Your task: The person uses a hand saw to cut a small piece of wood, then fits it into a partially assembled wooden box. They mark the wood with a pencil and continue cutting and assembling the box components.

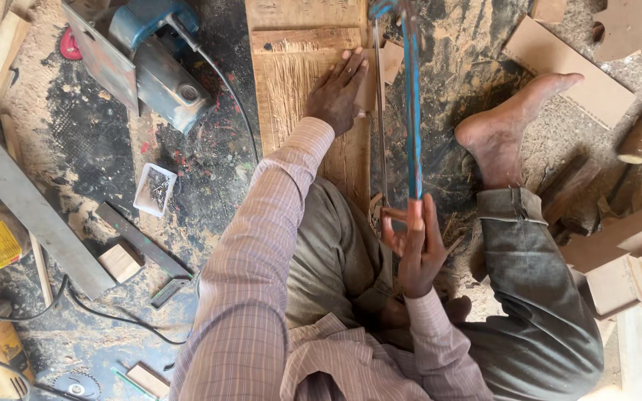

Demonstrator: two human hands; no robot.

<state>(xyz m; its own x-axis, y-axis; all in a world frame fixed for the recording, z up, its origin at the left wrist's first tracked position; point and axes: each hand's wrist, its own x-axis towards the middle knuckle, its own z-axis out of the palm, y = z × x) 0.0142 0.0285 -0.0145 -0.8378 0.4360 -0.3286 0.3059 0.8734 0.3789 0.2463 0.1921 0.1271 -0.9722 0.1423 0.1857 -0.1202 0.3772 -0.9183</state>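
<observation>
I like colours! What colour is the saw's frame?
The saw frame is blue, seen best in the head view, held by the right hand.

The pale wooden board (291,82) under the left hand (338,93) looks raw and rough, its grain torn into coarse streaks. The blue-painted metal saw frame (412,104) held in the right hand (416,249) is matt, the paint worn in places, and its thin steel blade (380,111) shows a dull grey. The dark floor (98,126) is gritty, dusted with light sawdust. The blue and grey metal power tool (154,59) looks scuffed and stained. The striped pink shirt sleeve (254,260) is soft woven cloth.
</observation>
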